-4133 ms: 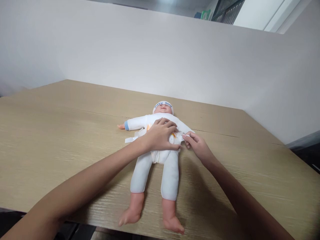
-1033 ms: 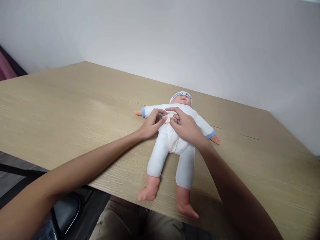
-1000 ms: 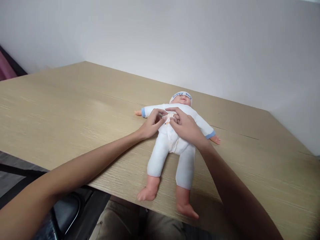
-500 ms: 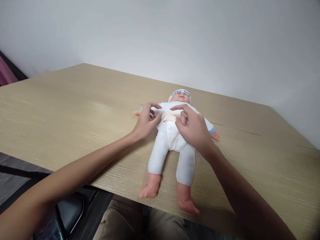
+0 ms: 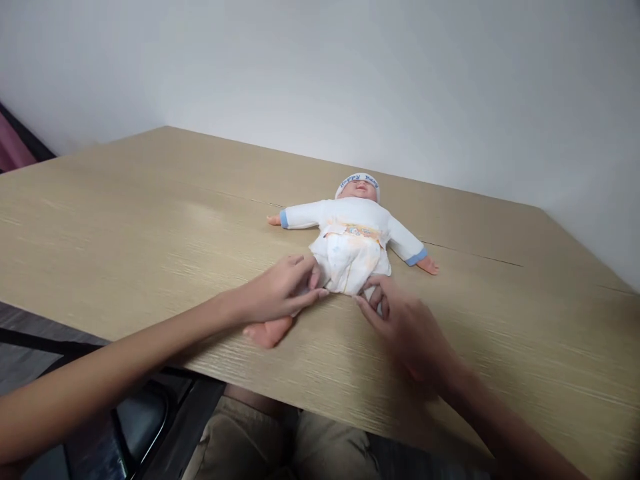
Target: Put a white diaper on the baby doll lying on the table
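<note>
A baby doll (image 5: 354, 209) in a white suit with blue cuffs and a lettered headband lies on its back, head away from me. Around its hips is a white diaper (image 5: 345, 259) with an orange printed band at the waist. My left hand (image 5: 280, 287) is closed at the diaper's lower left leg edge, thumb and fingers pinching it. On the other side, my right hand (image 5: 407, 323) pinches the lower right leg edge. The doll's legs are spread outward and mostly hidden behind my hands; one foot (image 5: 270, 331) shows below my left hand.
The wooden table (image 5: 150, 220) reaches back to a pale wall (image 5: 320, 80). Thin seams cross the tabletop. My lap (image 5: 240, 433) is below the front edge, with a dark chair (image 5: 143, 420) at the lower left.
Both hands have moved from the diaper's waist down to its leg edges. The doll's legs have gone from straight toward me to spread apart.
</note>
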